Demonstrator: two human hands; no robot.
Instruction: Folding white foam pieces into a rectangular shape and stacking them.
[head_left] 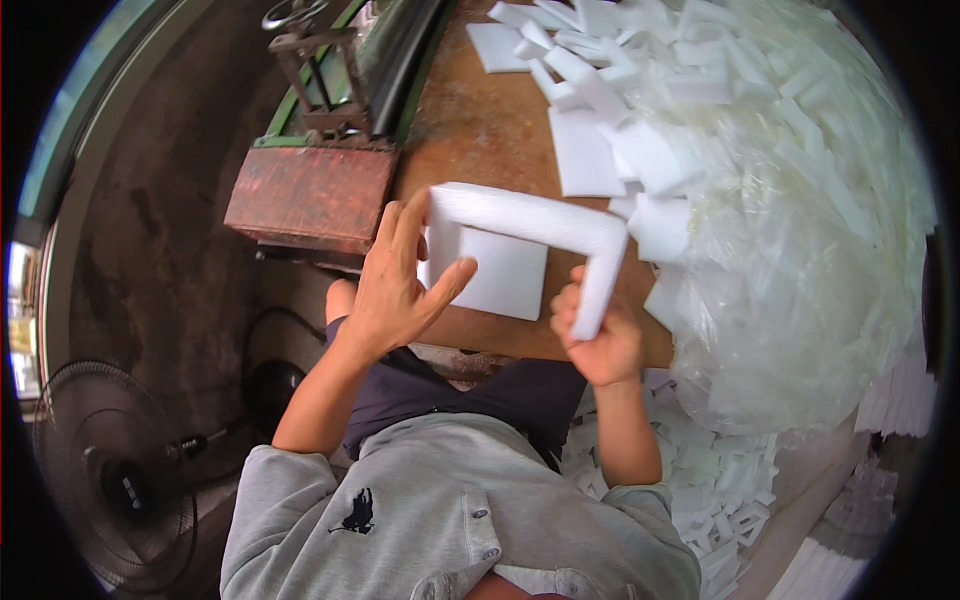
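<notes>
Above the wooden tabletop I hold up a white, U-shaped foam piece, tilted, with its long bar across the top. My left hand is at its left corner, fingers along the outer side and the thumb stretched toward the inner side. Around the lower end of the short right leg, my right hand is closed. Beneath the piece, a flat white foam sheet lies near the table's front edge, partly covered by the foam and my left hand.
A brown wooden table carries a heap of white foam pieces and a large clear plastic bag at the right. A green-framed machine stands at the far left. Lower left is a fan; foam scraps lie below the table.
</notes>
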